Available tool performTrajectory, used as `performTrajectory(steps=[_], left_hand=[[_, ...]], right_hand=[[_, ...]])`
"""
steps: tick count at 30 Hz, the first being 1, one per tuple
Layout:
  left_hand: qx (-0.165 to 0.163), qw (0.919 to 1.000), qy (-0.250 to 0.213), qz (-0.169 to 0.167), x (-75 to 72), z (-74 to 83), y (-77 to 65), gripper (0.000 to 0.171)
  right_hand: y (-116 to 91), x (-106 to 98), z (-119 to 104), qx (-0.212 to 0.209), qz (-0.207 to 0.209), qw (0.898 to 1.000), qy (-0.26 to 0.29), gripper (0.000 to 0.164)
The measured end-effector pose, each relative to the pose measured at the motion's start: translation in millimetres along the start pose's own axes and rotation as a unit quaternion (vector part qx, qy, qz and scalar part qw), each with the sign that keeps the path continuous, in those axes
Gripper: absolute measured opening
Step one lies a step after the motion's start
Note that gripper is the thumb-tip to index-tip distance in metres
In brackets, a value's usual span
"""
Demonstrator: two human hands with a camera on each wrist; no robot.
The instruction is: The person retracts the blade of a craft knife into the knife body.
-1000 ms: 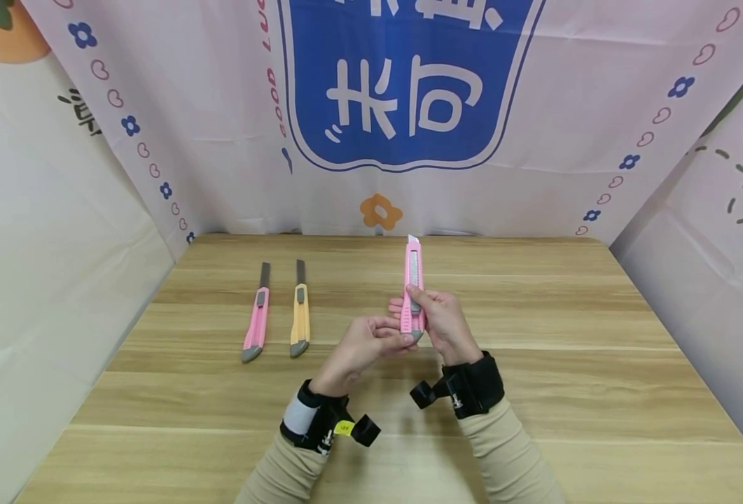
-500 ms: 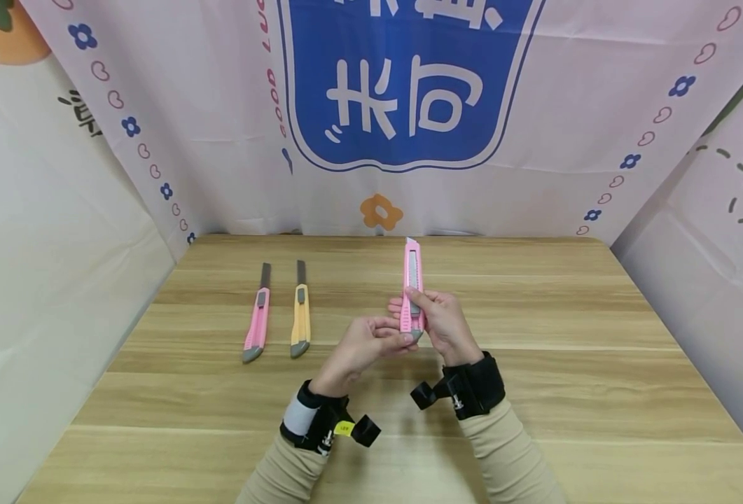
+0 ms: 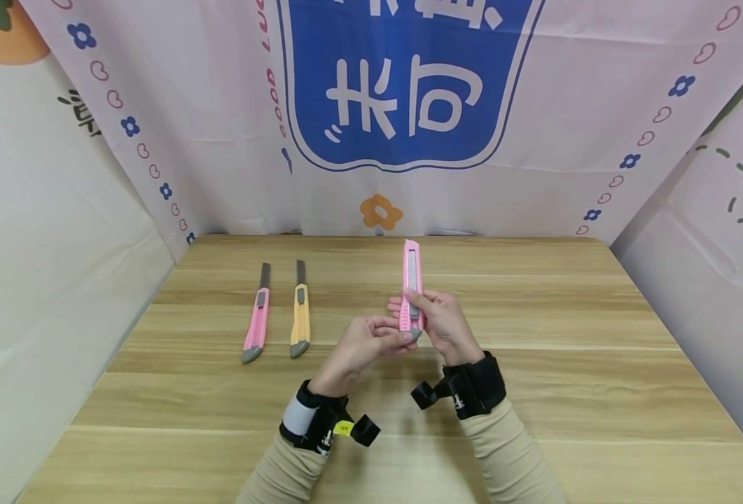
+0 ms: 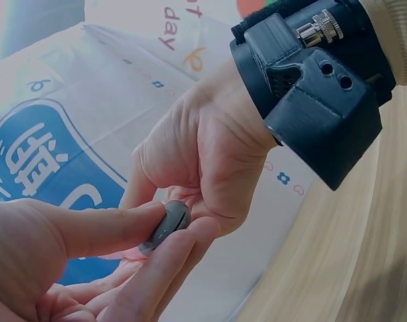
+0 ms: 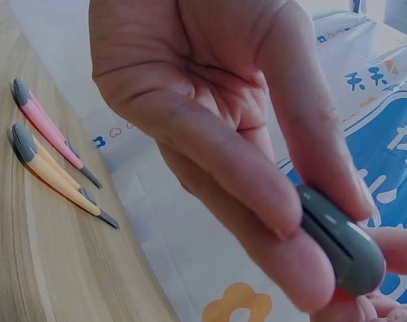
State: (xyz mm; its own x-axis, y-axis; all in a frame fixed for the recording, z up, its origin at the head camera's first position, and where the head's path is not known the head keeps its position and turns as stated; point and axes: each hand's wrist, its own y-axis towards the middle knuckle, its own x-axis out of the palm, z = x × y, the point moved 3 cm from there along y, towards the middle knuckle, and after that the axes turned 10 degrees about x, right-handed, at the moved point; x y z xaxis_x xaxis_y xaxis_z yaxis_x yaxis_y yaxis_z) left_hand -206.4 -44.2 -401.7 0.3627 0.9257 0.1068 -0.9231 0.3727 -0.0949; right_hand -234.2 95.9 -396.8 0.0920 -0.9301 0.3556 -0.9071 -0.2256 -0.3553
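Head: pink cutter (image 3: 412, 274) over the worktop (image 3: 566, 378) shows less blade (image 3: 409, 242) than before; my right hand (image 3: 449, 325) grips it, my left hand (image 3: 365, 343) pinches its grey end (image 3: 416, 334). Left wrist: thumb (image 4: 112, 229) and fingers (image 4: 164, 272) clamp that end. Right wrist: same pinch.

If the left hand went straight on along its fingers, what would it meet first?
Past the pink cutter it pinches, the left hand would likely meet the right hand first; depth between the two is hard to judge.
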Motion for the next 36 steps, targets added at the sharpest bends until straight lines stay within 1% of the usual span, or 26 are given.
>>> performTrajectory(steps=[8, 13, 17, 22, 26, 32, 36], left_hand=[[0.004, 1.0000, 0.005, -0.001, 0.0, 1.4, 0.4, 0.029], [0.001, 0.9999, -0.004, 0.016, 0.9, 0.6, 0.7, 0.028], [0.007, 0.9995, -0.008, 0.031, 1.8, 0.0, 1.0, 0.028], [0.015, 0.9995, -0.005, 0.028, 2.3, -1.1, 2.0, 0.028], [0.012, 0.9995, 0.006, 0.030, 2.7, -2.5, 2.1, 0.026], [0.016, 0.9996, 0.004, 0.025, 3.7, -2.0, 2.1, 0.025], [0.011, 0.9996, 0.001, 0.024, 3.3, -1.4, 1.4, 0.026]], right_hand=[[-2.9, -1.4, -1.9, 0.001, 0.014, 1.000, -0.017, 0.041], [-1.9, -1.7, -2.0, -0.003, 0.023, 1.000, -0.012, 0.042], [0.7, 0.2, 0.5, -0.006, 0.051, 0.999, -0.004, 0.043], [2.2, 2.2, 3.0, -0.006, 0.090, 0.996, -0.001, 0.045], [3.2, 2.0, 4.3, -0.010, 0.106, 0.994, -0.004, 0.044], [2.5, 1.5, 2.2, -0.034, 0.101, 0.994, -0.004, 0.042], [0.8, 1.1, 0.6, -0.030, 0.090, 0.995, -0.006, 0.042]])
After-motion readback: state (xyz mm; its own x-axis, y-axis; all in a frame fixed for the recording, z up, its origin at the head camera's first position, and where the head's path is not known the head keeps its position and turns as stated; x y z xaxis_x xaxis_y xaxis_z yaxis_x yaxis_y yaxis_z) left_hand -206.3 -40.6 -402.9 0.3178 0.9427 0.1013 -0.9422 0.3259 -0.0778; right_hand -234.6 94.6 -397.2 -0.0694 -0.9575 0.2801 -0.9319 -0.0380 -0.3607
